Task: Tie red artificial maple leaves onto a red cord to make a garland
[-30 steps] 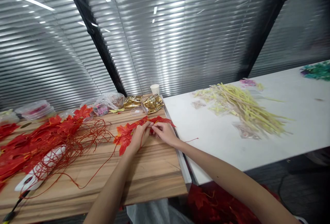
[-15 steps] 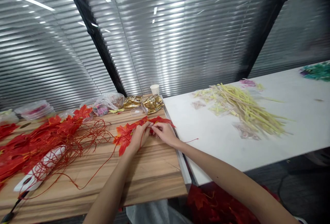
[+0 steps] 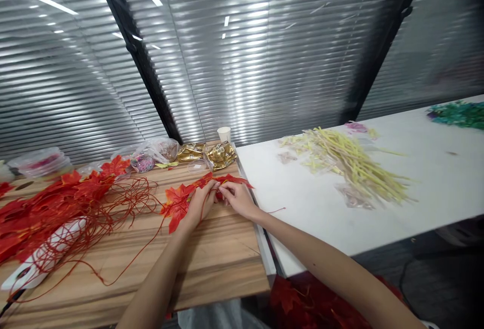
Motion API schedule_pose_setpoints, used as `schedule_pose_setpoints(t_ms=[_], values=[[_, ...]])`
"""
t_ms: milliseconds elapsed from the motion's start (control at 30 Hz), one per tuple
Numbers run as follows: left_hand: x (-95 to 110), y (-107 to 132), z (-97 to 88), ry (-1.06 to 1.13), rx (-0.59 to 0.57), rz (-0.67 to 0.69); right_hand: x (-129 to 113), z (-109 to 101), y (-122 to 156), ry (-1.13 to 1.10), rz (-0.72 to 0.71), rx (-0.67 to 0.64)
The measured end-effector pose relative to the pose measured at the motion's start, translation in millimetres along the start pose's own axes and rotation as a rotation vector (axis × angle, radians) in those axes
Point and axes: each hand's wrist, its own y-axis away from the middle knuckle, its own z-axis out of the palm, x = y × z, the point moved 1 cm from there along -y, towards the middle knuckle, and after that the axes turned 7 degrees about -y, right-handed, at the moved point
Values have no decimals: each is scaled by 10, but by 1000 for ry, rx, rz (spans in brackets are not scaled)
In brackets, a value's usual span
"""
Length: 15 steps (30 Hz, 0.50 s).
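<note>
Both of my hands meet over a strand of red and orange fake maple leaves (image 3: 177, 203) on the wooden table (image 3: 212, 253). My left hand (image 3: 200, 202) has its fingers curled, pinching the leaf strand. My right hand (image 3: 237, 198) pinches the same strand close beside it, fingertips nearly touching the left ones. A thin red string (image 3: 136, 256) trails from under my left hand toward the left.
A heap of red leaves (image 3: 45, 210) and tangled red strings (image 3: 113, 203) covers the left of the table, over a white power strip (image 3: 34, 266). Gold packets (image 3: 215, 153), plastic bags and a paper cup (image 3: 224, 133) stand behind. Yellow stems (image 3: 355, 165) lie on the white table (image 3: 325, 218).
The hands stay pinched on the leaf strand in the same place. The view has shifted slightly, so everything sits a little further left.
</note>
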Motion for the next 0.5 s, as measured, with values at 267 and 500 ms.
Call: schedule_pose_setpoints(t_ms=[267,500], values=[[8,6,0,60,-2,3,10,2,-5,-20,8,38],[56,8,-34,81,-23,0,9,8,-4,-65,-4,52]])
